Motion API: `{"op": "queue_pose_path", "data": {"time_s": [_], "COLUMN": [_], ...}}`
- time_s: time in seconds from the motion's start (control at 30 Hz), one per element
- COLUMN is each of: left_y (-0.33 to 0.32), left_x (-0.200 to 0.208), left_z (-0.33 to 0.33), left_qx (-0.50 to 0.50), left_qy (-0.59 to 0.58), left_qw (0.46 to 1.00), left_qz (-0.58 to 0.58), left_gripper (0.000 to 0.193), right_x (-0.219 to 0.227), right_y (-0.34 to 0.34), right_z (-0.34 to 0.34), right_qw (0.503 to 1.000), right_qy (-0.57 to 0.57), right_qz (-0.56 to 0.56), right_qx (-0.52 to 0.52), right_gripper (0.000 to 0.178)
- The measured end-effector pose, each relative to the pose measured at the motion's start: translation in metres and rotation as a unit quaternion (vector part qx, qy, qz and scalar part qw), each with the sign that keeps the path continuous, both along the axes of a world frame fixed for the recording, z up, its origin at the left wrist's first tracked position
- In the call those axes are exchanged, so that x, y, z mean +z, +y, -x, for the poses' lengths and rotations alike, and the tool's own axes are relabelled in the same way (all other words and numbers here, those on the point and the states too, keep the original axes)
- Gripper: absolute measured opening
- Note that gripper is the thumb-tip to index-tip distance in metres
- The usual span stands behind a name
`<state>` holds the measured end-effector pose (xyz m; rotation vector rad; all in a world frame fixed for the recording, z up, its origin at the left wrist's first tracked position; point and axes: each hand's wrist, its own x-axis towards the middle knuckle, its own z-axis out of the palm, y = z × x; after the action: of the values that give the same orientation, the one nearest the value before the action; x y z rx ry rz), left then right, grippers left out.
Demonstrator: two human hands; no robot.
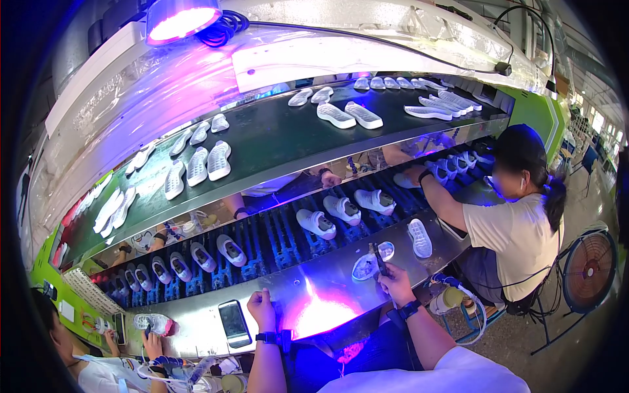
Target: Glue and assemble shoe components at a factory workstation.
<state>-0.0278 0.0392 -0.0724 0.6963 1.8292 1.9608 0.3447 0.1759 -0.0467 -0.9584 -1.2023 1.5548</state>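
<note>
Right hand (393, 283) grip is clamped on a dark brush (379, 257), tip on the clear sole (371, 262) just ahead on the table (314, 295). Left hand (261, 305) rests fisted, empty, beside a phone (234, 322). Likely mid-coating; next calls for steady strokes along the sole.

Single head-worn fisheye looks down, fairly near, over the steel workbench (341, 288).

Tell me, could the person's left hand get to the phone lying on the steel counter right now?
Probably yes. The left hand rests as a fist on the counter, just right of the phone. The phone lies flat, screen up, and nothing stands between the two.
</note>
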Motion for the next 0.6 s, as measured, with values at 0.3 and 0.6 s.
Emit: {"op": "queue_pose_path", "data": {"time_s": [0.3, 0.6], "left_y": [0.002, 0.002], "left_x": [-0.016, -0.007], "left_z": [0.009, 0.003], "left_qx": [0.003, 0.006], "left_qy": [0.001, 0.002], "left_qw": [1.0, 1.0], "left_qz": [0.001, 0.003], "left_gripper": [0.038, 0.038], "right_x": [0.002, 0.003], "right_y": [-0.002, -0.003], "right_z": [0.003, -0.001], "right_qw": [1.0, 1.0], "right_qy": [-0.006, -0.022], "right_qz": [0.002, 0.005], "right_qx": [-0.004, 0.005], "right_gripper": [0.025, 0.037]}}
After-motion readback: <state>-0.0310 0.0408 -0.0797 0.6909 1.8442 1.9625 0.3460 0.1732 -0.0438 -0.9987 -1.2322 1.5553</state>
